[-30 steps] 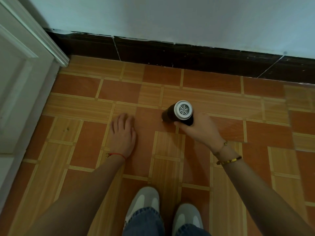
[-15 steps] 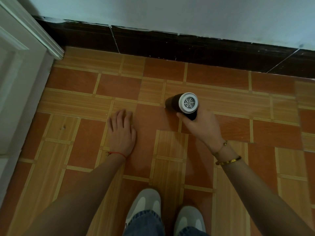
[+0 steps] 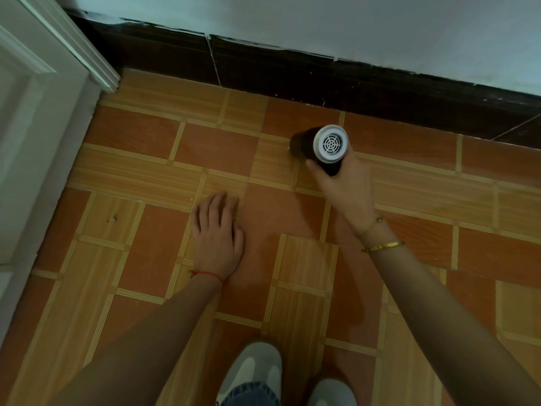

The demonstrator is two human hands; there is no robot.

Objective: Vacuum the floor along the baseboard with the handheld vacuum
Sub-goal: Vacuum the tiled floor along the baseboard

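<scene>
My right hand [image 3: 344,186] grips the handheld vacuum [image 3: 323,146], a dark cylinder with a white vented rear cap facing me. Its front end points down and left at the tiled floor [image 3: 205,142], a short way in front of the dark baseboard [image 3: 292,74]. My left hand [image 3: 216,230] lies flat on the floor, palm down, fingers slightly apart, holding nothing, to the left of the vacuum and nearer to me.
A white door frame [image 3: 67,54] stands at the left, meeting the baseboard in the corner. A pale wall [image 3: 322,22] rises above the baseboard. My two grey shoes [image 3: 251,370] are at the bottom centre.
The vacuum and my right hand have moved forward toward the baseboard. My left hand stays flat on the same spot of floor.
</scene>
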